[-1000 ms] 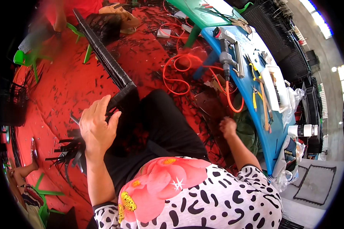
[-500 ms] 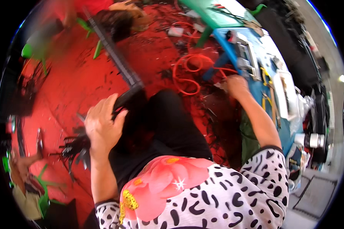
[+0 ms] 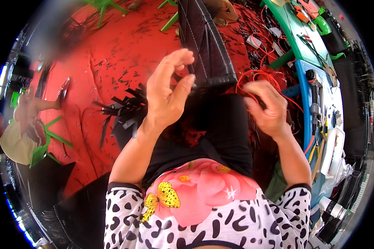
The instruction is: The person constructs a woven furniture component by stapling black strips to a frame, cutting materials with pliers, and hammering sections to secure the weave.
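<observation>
In front of my knees stands a long black woven piece (image 3: 207, 45) with pale stitch-like lines along its edges, its near end by my lap. Just left of that end, my left hand (image 3: 167, 89) is raised with thumb and fingers apart, and nothing shows in it. On the other side, my right hand (image 3: 268, 106) hovers near my right knee, fingers curved and thumb spread, apparently holding nothing. Behind my left wrist hangs a bundle of black flat strips (image 3: 131, 106).
At right stand a blue table (image 3: 305, 93) and a green table (image 3: 293, 35) bearing tools. An orange-red hose (image 3: 259, 74) coils beside them. Scraps litter the red floor (image 3: 81, 120). At left, another person (image 3: 18, 139) sits on a green chair (image 3: 41, 153).
My right hand has left the blue table's edge and come over near my knee. The woven piece now stands farther right in view, and my left hand is raised beside it.
</observation>
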Available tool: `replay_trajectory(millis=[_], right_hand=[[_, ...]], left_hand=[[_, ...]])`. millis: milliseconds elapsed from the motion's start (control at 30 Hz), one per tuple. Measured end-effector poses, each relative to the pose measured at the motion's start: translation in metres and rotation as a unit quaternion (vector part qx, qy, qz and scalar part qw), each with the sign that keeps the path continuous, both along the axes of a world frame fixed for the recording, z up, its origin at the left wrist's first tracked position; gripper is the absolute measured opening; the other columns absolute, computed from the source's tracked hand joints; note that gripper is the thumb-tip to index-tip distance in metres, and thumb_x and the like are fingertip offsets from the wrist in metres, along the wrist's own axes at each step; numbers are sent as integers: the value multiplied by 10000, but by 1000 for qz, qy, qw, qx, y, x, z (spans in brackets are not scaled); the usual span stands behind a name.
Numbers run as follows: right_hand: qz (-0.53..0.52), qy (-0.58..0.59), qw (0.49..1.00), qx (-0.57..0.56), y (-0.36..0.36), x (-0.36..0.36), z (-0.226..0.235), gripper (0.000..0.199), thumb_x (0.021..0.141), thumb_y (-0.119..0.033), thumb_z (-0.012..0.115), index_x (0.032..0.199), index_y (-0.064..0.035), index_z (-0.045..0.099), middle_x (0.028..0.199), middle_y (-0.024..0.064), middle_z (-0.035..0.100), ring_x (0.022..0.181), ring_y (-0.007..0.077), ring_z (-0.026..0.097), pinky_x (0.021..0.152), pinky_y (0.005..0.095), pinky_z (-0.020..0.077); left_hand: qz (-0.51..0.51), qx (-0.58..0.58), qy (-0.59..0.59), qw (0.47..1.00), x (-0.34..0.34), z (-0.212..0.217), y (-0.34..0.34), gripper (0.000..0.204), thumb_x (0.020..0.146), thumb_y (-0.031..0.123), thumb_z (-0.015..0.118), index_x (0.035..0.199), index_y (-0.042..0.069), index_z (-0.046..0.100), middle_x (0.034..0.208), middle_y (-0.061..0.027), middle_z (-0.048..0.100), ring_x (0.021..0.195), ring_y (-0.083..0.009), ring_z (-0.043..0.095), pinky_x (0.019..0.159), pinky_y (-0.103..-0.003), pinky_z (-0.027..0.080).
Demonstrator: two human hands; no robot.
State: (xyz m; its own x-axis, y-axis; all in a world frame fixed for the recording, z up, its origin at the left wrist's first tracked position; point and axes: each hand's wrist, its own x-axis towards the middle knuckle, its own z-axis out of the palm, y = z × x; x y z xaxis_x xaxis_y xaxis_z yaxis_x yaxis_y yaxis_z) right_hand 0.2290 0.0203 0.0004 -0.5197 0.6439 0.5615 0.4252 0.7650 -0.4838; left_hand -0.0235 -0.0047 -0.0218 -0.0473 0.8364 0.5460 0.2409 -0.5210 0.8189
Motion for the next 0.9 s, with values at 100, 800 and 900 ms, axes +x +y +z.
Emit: replay_trajectory(millis=[100, 800, 900], right_hand=[[59, -35, 996, 51, 7, -70, 22, 360, 728, -56, 686, 1071, -21, 586, 918, 134, 645, 855, 320, 612, 756, 404, 487], [86, 364, 837, -400, -1, -71, -9, 135, 949, -139, 550, 912, -33, 624, 817, 5, 637, 692, 68, 572, 609, 213, 472], [22, 391, 804, -447, -3, -80, -1, 169, 968, -159, 510, 906, -33, 603, 790, 37, 627, 669, 92, 579, 570, 211, 463]], left_hand=[[21, 79, -29, 996, -3, -6, 5, 415, 894, -14, 543, 1292, -71, 444, 1270, -165, 532, 1170, -255, 525, 998, -372, 389], [39, 225, 116, 967, 35, 31, 13, 362, 792, -11, 558, 1138, -89, 486, 1043, -246, 563, 937, -416, 564, 783, -432, 497], [41, 16, 283, 958, 17, 20, 17, 177, 815, 99, 576, 950, -15, 563, 907, -175, 612, 817, -366, 613, 665, -427, 503]])
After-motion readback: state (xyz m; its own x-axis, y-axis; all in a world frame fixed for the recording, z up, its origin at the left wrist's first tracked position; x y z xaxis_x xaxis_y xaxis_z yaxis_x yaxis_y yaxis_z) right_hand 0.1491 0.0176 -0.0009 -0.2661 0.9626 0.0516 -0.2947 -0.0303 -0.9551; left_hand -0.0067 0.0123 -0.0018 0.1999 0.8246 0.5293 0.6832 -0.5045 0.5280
